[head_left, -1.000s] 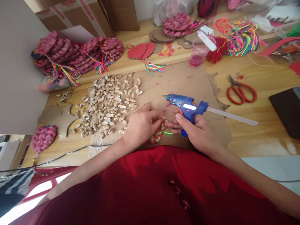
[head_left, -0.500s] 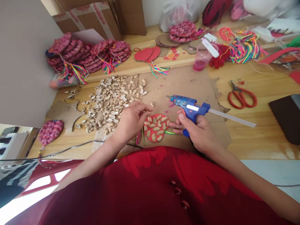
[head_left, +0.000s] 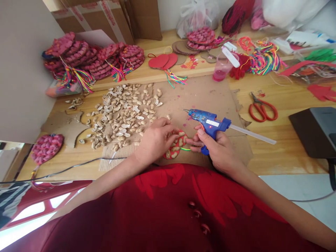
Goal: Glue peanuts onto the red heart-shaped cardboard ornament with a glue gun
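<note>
A blue hot glue gun [head_left: 202, 114] with a clear glue stick in its back is gripped in my right hand [head_left: 222, 148], nozzle pointing left. Some fingers of this hand reach toward the edge of a red disc [head_left: 175, 152] with peanut shells fixed on it. Over the disc, my left hand [head_left: 157, 140] has its fingers bent and drawn together, covering much of it. Whatever is between those fingertips is hidden. A yellow-green cord [head_left: 186, 149] shows at the disc's right side. Left of my left hand lies a wide spread of peanut shells [head_left: 118, 108].
Brown cardboard [head_left: 204, 94] covers the work area. Red-handled scissors [head_left: 262, 108] and a dark device [head_left: 315, 131] lie to the right. Stacked pink shell discs [head_left: 76, 57] and a plastic cup [head_left: 219, 71] stand behind. A black cable [head_left: 78, 165] crosses the front left.
My left hand has come down over the red disc and now covers much of it, its fingers closer together. The glue gun stays in my right hand, nearly in place. The view has shifted slightly.
</note>
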{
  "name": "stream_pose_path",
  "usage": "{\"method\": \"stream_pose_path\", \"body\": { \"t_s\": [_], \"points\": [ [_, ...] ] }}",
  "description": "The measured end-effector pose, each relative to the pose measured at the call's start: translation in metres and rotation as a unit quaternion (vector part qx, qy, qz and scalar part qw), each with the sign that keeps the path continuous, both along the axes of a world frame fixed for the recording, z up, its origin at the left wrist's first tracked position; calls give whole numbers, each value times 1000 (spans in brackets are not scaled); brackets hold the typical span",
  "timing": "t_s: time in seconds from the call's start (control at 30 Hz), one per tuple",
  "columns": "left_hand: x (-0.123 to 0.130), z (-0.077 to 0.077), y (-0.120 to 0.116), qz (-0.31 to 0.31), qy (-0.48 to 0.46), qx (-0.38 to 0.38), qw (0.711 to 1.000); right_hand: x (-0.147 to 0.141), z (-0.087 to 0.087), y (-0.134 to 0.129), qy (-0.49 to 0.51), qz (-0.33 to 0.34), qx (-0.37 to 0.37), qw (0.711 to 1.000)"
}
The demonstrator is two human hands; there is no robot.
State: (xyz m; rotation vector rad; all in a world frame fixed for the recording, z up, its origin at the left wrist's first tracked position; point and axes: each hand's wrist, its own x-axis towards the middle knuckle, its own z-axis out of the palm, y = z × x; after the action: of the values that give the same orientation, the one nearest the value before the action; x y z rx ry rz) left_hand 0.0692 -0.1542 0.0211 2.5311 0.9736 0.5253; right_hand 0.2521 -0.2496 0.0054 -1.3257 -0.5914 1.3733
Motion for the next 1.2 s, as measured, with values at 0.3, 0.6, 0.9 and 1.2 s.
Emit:
{"method": "stream_pose_path", "body": {
  "t_s": [0.3,0.6,0.9,1.2],
  "points": [
    [8,-2,5,-3,35,-3,999,1,-1,0,-8,8,-5,1000],
    [8,2,9,-10,25,-35,999,1,-3,1,-5,0,-2,1000],
    [-25,13,28,63,-59,-73,994,1,-2,0,-18,-16,-3,1000],
    [-28,10,27,48,-37,-75,995,1,-3,0,-19,-21,1,1000]
  ]
}}
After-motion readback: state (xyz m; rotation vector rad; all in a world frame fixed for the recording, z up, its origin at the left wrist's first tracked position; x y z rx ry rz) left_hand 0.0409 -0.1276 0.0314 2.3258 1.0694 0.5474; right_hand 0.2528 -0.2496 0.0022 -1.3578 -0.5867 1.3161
